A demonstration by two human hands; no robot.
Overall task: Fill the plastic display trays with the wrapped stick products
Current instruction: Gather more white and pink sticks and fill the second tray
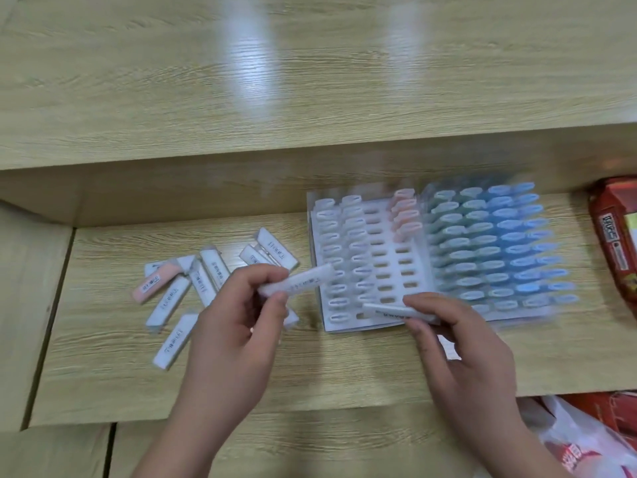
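- Pinching a white wrapped stick (303, 281) near its lower end between the curled thumb and fingertips of the left hand (241, 315), with the stick slanting up to the right and its far tip reaching the left edge of the white slotted plastic tray (389, 267).
- Gripping a second white wrapped stick (396, 312) in the curled fingers and thumb of the right hand (462, 346), held almost level across the near edge of the same tray.
- Standing in that tray: white sticks (341, 257) filling the two left columns, and a few pink sticks (406, 215) at the far end of the fourth column, with open slots between and below them.
- Sitting just beside it on the right: a clear plastic tray (524, 317) packed with green and blue sticks (496, 257).
- Lying scattered left of the hands on the pale wood-grain table (103, 357): loose white wrapped sticks (203, 281) and one pink wrapped stick (155, 284).
- Resting at the far right edge: a red printed packet (617, 243); lower right, a white plastic bag with red print (586, 450).
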